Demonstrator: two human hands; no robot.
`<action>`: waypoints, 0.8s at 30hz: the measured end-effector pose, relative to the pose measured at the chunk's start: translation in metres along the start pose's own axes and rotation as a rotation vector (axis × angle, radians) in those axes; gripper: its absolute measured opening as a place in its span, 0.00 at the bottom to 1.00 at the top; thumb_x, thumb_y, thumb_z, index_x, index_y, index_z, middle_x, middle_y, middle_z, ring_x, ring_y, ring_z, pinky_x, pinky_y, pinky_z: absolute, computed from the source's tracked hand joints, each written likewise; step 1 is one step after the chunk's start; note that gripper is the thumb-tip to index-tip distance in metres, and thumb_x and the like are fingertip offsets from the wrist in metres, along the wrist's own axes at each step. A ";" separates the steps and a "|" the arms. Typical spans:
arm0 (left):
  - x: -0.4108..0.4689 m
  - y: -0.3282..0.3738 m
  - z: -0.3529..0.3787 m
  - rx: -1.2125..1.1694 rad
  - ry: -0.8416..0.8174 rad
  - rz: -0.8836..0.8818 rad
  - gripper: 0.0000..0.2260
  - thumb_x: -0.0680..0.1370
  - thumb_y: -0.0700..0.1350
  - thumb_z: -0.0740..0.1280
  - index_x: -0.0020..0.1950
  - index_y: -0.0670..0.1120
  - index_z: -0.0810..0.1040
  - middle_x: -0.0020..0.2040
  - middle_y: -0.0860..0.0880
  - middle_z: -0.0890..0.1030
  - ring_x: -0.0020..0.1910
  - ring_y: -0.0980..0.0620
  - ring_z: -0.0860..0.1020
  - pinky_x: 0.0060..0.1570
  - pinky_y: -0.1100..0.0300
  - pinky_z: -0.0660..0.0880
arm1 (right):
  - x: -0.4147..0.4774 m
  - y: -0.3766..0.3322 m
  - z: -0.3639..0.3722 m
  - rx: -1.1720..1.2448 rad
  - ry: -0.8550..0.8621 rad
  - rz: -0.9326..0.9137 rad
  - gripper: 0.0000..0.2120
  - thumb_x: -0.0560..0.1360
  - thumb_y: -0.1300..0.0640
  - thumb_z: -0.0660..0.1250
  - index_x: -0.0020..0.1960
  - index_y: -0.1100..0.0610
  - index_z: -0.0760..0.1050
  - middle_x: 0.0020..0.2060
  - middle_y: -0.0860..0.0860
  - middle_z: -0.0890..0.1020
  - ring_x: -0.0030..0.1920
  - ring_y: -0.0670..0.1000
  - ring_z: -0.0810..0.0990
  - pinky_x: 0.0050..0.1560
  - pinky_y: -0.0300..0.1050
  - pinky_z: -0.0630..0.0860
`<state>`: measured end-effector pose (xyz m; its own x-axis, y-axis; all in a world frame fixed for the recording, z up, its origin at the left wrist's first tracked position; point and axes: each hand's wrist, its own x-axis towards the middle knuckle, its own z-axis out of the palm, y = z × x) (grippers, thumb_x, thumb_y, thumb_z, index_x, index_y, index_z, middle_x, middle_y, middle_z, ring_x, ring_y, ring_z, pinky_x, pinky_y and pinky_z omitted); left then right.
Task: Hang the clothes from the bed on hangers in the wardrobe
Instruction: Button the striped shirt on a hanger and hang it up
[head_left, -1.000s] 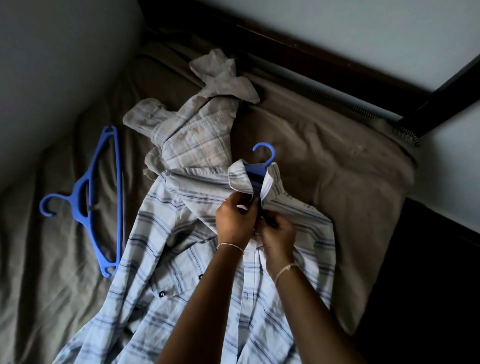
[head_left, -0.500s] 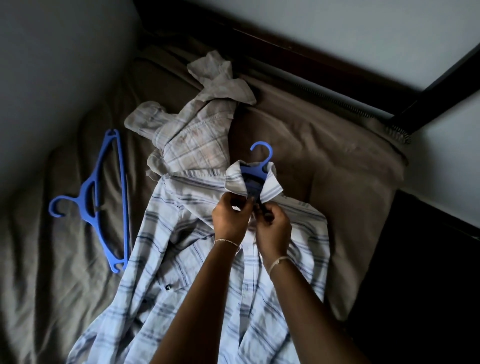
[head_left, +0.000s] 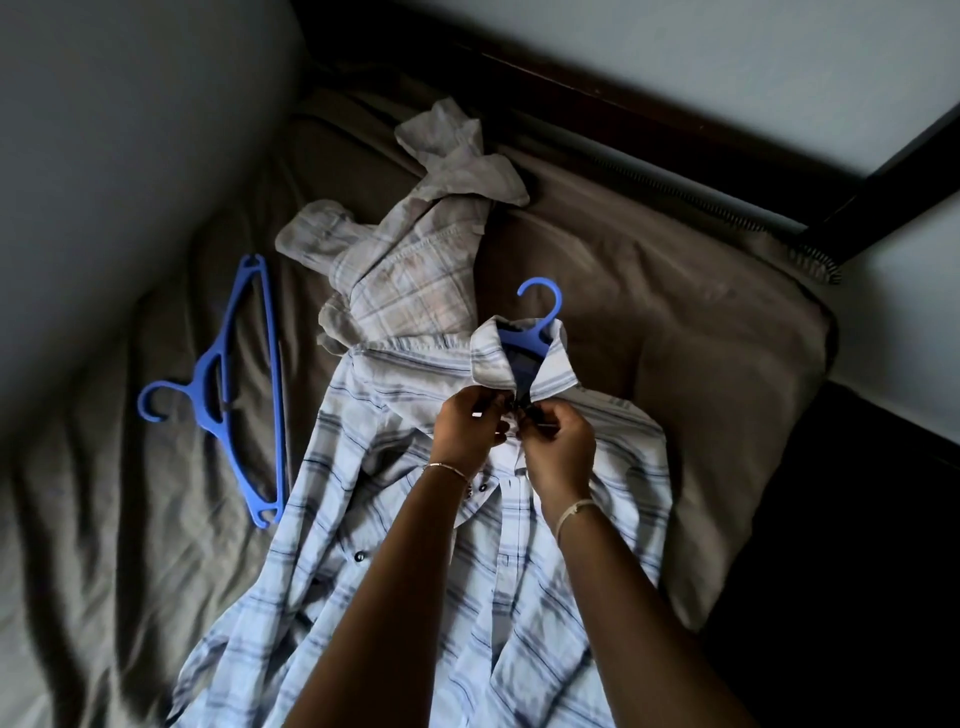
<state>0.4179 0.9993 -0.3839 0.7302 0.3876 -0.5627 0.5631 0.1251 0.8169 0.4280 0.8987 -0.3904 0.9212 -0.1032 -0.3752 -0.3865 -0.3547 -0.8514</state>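
A light blue plaid shirt (head_left: 363, 519) lies front up on the brown bed (head_left: 701, 338). A blue hanger (head_left: 540, 317) sits inside it, its hook sticking out above the collar. My left hand (head_left: 467, 431) and my right hand (head_left: 561, 447) meet just below the collar, each pinching one edge of the shirt's front at the top button. A beige plaid shirt (head_left: 415, 270) lies crumpled beyond the blue one. A second blue hanger (head_left: 244, 395) lies flat on the bed to the left.
A grey wall (head_left: 130, 130) borders the bed on the left. A dark wooden bed frame (head_left: 649, 114) runs along the far side, with a dark post (head_left: 893, 171) at the upper right. The floor at the right is dark.
The view has shifted slightly right. My hands stay at the collar and have drawn the two front edges closer together under it.
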 end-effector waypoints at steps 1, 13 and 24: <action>-0.001 0.002 0.000 -0.026 -0.017 -0.024 0.05 0.79 0.38 0.65 0.44 0.45 0.77 0.39 0.48 0.79 0.26 0.60 0.77 0.30 0.65 0.75 | 0.000 0.000 0.000 0.015 -0.013 0.006 0.06 0.71 0.66 0.71 0.40 0.56 0.78 0.35 0.51 0.82 0.37 0.50 0.80 0.42 0.45 0.76; -0.005 0.007 0.001 -0.003 -0.013 -0.073 0.04 0.77 0.39 0.68 0.51 0.40 0.76 0.43 0.46 0.78 0.32 0.54 0.73 0.27 0.64 0.77 | 0.003 0.000 -0.005 0.052 -0.070 0.036 0.07 0.74 0.66 0.69 0.41 0.56 0.78 0.35 0.54 0.82 0.34 0.52 0.80 0.36 0.47 0.78; -0.002 0.005 -0.001 0.900 0.043 0.276 0.09 0.77 0.39 0.63 0.55 0.40 0.78 0.52 0.39 0.80 0.53 0.39 0.78 0.51 0.51 0.71 | -0.021 -0.013 0.006 -0.232 0.179 -0.221 0.05 0.69 0.66 0.69 0.41 0.58 0.80 0.38 0.56 0.81 0.40 0.58 0.79 0.38 0.43 0.69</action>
<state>0.4193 1.0002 -0.3786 0.8774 0.3344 -0.3441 0.4732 -0.7215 0.5055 0.4131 0.9110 -0.3736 0.9825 -0.1544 -0.1042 -0.1759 -0.5855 -0.7914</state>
